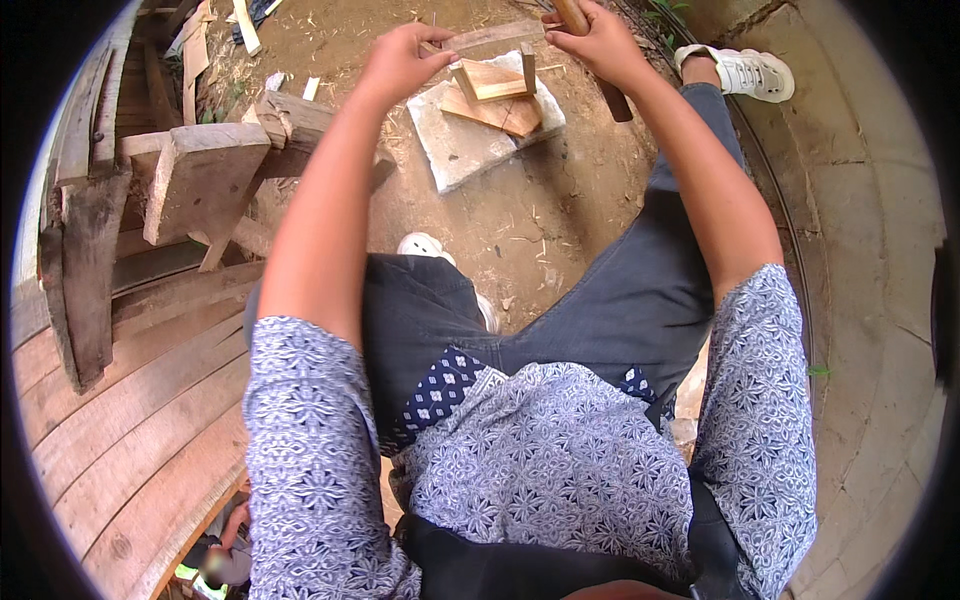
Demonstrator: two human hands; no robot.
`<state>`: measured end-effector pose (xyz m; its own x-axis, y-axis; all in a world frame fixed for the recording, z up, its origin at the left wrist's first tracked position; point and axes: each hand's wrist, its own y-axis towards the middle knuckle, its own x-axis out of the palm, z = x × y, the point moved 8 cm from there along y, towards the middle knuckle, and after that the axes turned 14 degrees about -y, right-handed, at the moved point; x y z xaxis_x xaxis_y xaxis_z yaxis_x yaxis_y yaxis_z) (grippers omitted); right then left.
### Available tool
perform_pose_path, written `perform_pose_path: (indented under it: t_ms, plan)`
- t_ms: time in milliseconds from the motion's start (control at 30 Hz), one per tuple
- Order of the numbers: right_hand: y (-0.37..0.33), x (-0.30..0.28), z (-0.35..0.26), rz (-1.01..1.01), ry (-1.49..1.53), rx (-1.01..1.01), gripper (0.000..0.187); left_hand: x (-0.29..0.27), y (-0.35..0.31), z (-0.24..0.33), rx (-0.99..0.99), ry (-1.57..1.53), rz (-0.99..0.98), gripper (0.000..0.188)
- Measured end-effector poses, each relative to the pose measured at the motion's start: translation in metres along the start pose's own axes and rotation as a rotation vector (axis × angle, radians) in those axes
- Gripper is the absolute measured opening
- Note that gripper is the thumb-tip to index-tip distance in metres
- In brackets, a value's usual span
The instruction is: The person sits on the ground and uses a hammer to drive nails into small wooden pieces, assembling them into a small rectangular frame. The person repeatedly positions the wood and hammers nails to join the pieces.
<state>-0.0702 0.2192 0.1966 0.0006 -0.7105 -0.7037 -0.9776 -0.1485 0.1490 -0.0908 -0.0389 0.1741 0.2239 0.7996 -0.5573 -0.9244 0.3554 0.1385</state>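
My left hand (408, 58) is at the top centre, thumb and fingers closed in a pinch. What it pinches is too small to make out; a thin upright sliver shows beside the fingers. My right hand (607, 48) is wrapped round a wooden-handled tool (571, 16), whose upper end leaves the picture. A dark brown end shows below that wrist. Between the hands, a small assembly of joined wood pieces (497, 82) rests on a flat wooden board (490, 112). Both lie on a pale stone block (462, 160). Behind them is a long wooden strip (495, 38).
Rough timber beams (205, 180) and a slatted plank surface (150, 420) stand at the left. Wood scraps (246, 28) and shavings lie on the dirt floor (540, 260). A concrete wall (860, 250) runs along the right. Part of another person (228, 550) shows at the lower left.
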Motion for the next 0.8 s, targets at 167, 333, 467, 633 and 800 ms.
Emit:
perform_pose_path:
  t_ms: [167,333,467,633,800]
  plan:
    - [0.002,0.032,0.073,-0.014,0.055,0.004,0.04,0.035,-0.002,-0.01,-0.047,-0.036,0.041,0.038]
    - [-0.002,0.042,0.052,0.033,0.082,0.008,0.04,0.027,-0.006,-0.021,-0.082,0.033,0.076,0.037]
    - [-0.003,0.047,0.036,0.017,0.223,0.104,0.045,0.019,-0.005,-0.031,-0.126,-0.01,0.074,0.038]
    - [0.002,0.05,0.045,0.029,0.202,0.099,0.044,0.025,-0.001,-0.046,-0.154,-0.171,0.061,0.04]
    - [0.003,0.053,0.046,0.049,0.229,0.105,0.04,0.023,-0.007,-0.063,-0.213,-0.407,0.059,0.041]
